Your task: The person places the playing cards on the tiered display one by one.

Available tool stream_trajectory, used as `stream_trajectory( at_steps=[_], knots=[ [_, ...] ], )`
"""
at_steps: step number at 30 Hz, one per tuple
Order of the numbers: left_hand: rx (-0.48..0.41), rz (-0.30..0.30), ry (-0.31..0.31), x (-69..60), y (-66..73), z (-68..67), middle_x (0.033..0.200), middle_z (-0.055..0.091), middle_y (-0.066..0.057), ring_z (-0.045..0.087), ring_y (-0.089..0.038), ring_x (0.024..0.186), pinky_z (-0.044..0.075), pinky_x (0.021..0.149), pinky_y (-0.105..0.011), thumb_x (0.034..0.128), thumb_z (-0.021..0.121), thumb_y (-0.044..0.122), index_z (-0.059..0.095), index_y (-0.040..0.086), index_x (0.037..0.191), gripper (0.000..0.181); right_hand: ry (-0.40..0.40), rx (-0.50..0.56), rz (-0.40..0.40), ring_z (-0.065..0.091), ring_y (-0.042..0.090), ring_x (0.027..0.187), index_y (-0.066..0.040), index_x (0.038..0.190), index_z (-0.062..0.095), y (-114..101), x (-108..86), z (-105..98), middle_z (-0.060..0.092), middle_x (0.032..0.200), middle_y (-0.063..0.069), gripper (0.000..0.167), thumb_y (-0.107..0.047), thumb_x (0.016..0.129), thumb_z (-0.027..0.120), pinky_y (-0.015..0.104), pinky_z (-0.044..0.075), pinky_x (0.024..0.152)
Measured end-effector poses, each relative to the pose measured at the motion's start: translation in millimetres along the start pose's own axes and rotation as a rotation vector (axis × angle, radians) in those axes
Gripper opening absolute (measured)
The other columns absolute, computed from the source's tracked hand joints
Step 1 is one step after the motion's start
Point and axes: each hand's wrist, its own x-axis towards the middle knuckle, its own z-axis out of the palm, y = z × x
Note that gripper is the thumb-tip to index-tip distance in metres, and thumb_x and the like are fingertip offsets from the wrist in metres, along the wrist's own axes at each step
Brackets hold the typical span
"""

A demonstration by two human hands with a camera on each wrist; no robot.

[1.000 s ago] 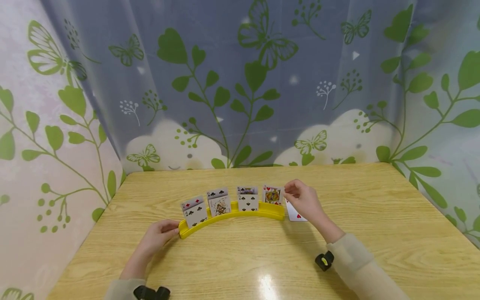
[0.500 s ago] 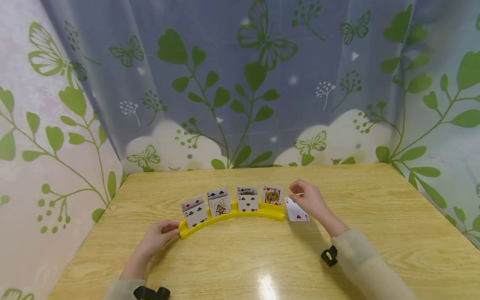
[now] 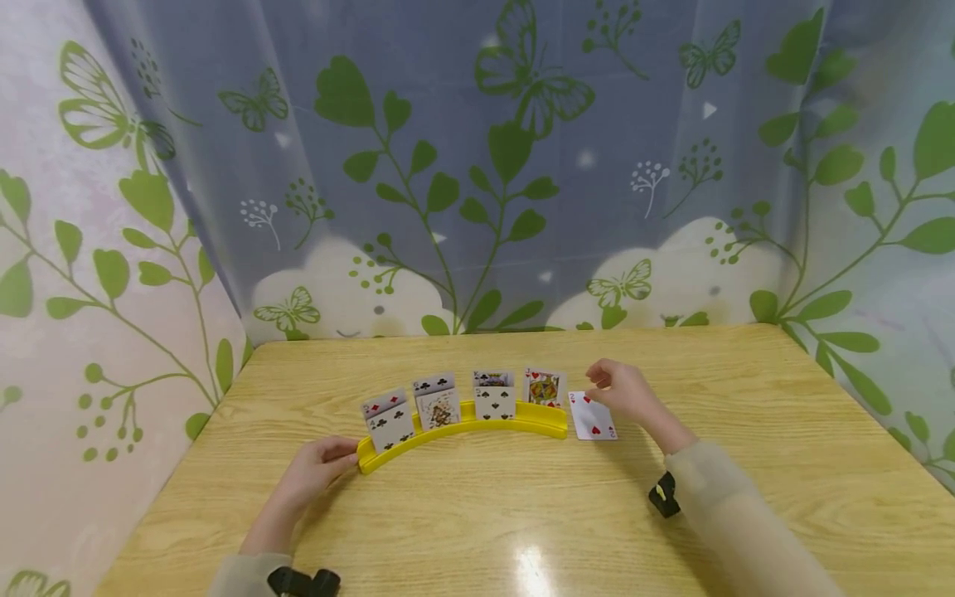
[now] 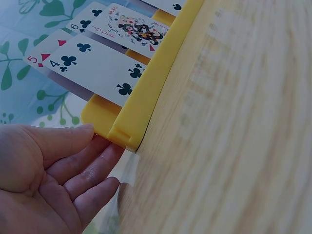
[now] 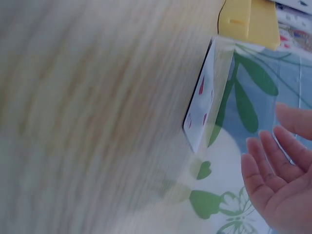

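Note:
A curved yellow card holder (image 3: 462,427) stands on the table with playing cards upright in its slots. Its left end is pinched by my left hand (image 3: 317,468), thumb on one side and fingers on the other (image 4: 53,170). From left to right stand a four of clubs (image 4: 80,68) before a five of diamonds, a joker (image 3: 438,410) before a six of clubs, a card of spades (image 3: 495,404) before a king, and a face card (image 3: 543,387) of hearts. Beside the two of hearts (image 3: 593,419), my right hand (image 3: 622,390) hovers with loosely bent fingers, holding nothing.
The wooden table (image 3: 477,514) carries the holder and the flat two of hearts just off its right end. Behind the table hangs a blue curtain (image 3: 477,207) with leaf and butterfly prints. Black straps with cameras sit on both wrists (image 3: 302,582).
My right hand has drawn back to the right from the heart face card, uncovering more of the two of hearts. The left hand keeps its grip on the holder's end.

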Motion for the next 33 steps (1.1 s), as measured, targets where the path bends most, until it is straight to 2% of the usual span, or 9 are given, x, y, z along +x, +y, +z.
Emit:
stream_trajectory(
  at_steps=[8,18,33],
  knots=[
    [-0.007,0.007,-0.004,0.6,-1.5,-0.2,0.103,0.060,-0.016,0.056,-0.024,0.094,0.046,0.080,-0.036,0.0854,0.056,0.003,0.059,-0.006,0.105,0.022,-0.095,0.014,0.032,0.055,0.035,0.089,0.011,0.103,0.053,11,5.8,-7,0.056,0.097,0.024,0.032,-0.004,0.078,0.064,0.041,0.046,0.076],
    [-0.001,-0.012,-0.007,-0.1,-0.6,-0.6,0.104,0.060,-0.016,0.055,-0.024,0.095,0.046,0.081,-0.036,0.0856,0.056,0.003,0.059,-0.005,0.106,0.022,-0.148,0.009,0.072,0.055,0.032,0.087,0.011,0.100,0.054,25,10.5,-9,0.057,0.094,0.021,0.031,-0.004,0.076,0.066,0.041,0.045,0.077],
    [0.005,-0.011,-0.002,0.6,-1.0,0.1,0.103,0.061,-0.015,0.056,-0.023,0.094,0.046,0.080,-0.036,0.0856,0.055,0.002,0.059,-0.005,0.105,0.021,-0.217,-0.012,0.149,0.050,0.024,0.080,0.009,0.096,0.055,33,14.9,-5,0.056,0.087,0.014,0.030,-0.004,0.074,0.069,0.035,0.045,0.072]
  ],
)
